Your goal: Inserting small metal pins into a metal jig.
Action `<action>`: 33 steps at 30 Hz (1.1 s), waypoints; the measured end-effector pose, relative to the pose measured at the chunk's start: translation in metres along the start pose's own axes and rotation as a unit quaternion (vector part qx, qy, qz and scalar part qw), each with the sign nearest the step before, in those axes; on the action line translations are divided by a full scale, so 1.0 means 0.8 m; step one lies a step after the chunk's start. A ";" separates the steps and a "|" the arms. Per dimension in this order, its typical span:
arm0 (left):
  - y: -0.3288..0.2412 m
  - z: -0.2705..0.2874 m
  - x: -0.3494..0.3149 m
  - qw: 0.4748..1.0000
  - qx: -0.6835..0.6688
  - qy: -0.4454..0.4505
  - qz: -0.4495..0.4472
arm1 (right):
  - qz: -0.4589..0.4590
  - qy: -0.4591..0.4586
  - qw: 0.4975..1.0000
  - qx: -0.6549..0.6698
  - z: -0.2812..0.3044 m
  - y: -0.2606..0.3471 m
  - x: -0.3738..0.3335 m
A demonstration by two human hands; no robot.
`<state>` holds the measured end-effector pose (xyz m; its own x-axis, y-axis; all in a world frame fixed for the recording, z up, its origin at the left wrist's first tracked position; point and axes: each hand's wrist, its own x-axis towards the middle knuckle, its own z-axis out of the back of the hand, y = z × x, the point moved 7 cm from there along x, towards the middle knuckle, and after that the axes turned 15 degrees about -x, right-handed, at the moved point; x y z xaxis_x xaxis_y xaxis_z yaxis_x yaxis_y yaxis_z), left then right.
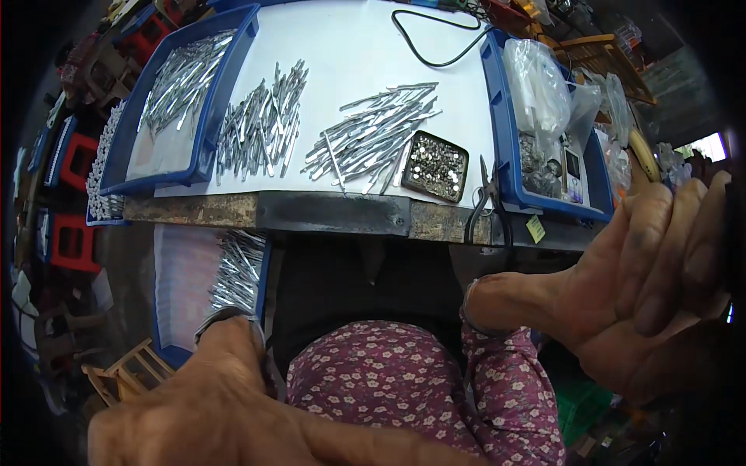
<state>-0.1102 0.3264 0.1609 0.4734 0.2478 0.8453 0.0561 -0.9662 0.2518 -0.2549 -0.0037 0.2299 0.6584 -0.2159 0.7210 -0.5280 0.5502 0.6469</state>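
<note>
**Both hands raised close to the camera, metal parts spread on the bench**

The person's left hand (pixel 210 404) fills the lower left of the view, seen from the back, with the fingers running toward the lower right. It has hold of nothing that shows, though the fingertips pass out of the picture, so how far they curl cannot be told. The right hand (pixel 645 287) is held up at the right edge, fingers (pixel 660 241) straight and close together, thumb stretched out to the left; it grips nothing visible.

Nearest below the left hand is a lower blue tray (pixel 167 342) holding a bundle of thin metal pieces (pixel 237 268), set under the bench edge. Above, on the white bench top (pixel 365 54), two loose heaps of silver metal strips lie side by side: one left of centre (pixel 260 124), one at centre (pixel 373 136). Just beside the central heap sits a small dark tray of tiny round parts (pixel 435 165). Dark-handled pliers (pixel 488 198) lie at the bench's front edge. A blue tray (pixel 225 93) at the left holds more strips, and another blue tray (pixel 501 124) at the right holds clear plastic bags (pixel 536 85). A black cable (pixel 435 39) loops across the far side.
</note>
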 end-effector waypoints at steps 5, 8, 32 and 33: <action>0.014 -0.004 0.012 0.999 -0.028 0.011 0.016 | -0.015 -0.056 0.998 -0.027 0.036 -0.009 -0.012; 0.048 0.007 0.011 0.999 -0.028 0.015 0.004 | -0.018 -0.063 0.997 -0.036 0.039 -0.002 -0.022; 0.091 0.003 0.022 0.999 0.007 0.038 -0.013 | -0.018 -0.134 0.987 -0.083 0.094 -0.012 -0.041; 0.081 0.002 0.028 0.999 0.023 0.035 -0.005 | -0.020 -0.131 0.988 -0.075 0.127 -0.006 -0.053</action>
<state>-0.0949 0.2689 0.1954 0.4096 0.2607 0.8742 0.1022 -0.9654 0.2400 -0.3345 -0.0793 0.2212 0.5047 -0.4303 0.7485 -0.4059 0.6469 0.6456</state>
